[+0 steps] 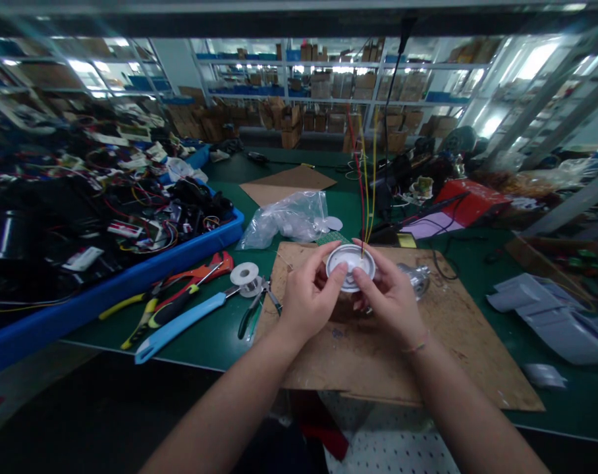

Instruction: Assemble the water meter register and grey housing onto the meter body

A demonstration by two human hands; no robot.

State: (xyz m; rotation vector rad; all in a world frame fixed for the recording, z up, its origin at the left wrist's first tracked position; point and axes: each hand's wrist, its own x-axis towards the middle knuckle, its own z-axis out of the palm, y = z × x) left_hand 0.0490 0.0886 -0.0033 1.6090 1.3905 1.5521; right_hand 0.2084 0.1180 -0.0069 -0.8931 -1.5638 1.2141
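Both hands hold a round, shallow white cap point(346, 255) above the brown work board, thumbs pressed on its inner face and fingers around the rim. My left hand point(311, 286) grips its left side and my right hand point(390, 289) its right side. Red and yellow wires point(367, 191) rise from the cap's right part. Just behind my right hand lies a shiny metal part point(418, 280), partly covered by the fingers. Beneath the hands is the worn brown board point(358, 362). What the fingertips touch under the cap is hidden.
A blue bin point(180, 263) heaped with electronic parts fills the left. Beside it lie pliers point(151, 316), a light-blue-handled tool point(185, 326), a solder spool point(249, 280) and green-handled cutters point(249, 316). A plastic bag point(289, 220) lies behind the board; grey plastic housings point(556, 316) sit right.
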